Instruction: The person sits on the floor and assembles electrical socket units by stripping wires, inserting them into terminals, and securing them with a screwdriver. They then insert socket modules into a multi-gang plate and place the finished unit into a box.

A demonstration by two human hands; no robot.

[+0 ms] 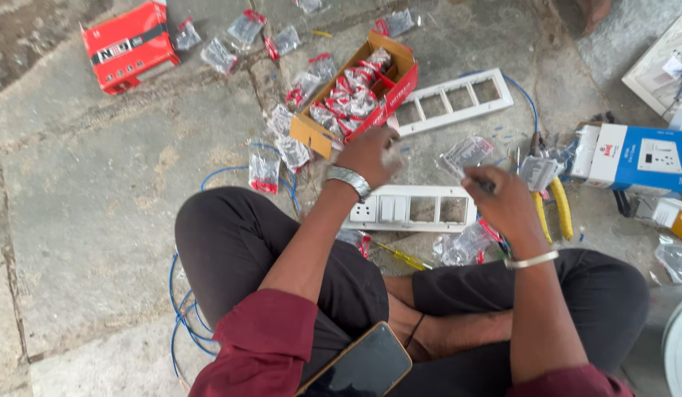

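Observation:
I sit cross-legged on a stone floor. My left hand (369,153), with a metal watch on the wrist, reaches to the near end of an open cardboard box (397,87) full of small red-and-clear packets; whether it grips anything is hidden. My right hand (501,200), with a thin bangle on the wrist, pinches a clear plastic packet (466,153) above a white switch plate (413,208), which has a socket and switches fitted on its left and open slots on its right.
An empty white frame (453,99) lies beyond the box. Loose packets (264,173) are scattered around. A red box (129,45) sits far left, a blue-and-white box (643,158) at right, yellow-handled pliers (560,208) beside it. Blue wire (180,309) loops by my knee. A phone (367,364) rests in my lap.

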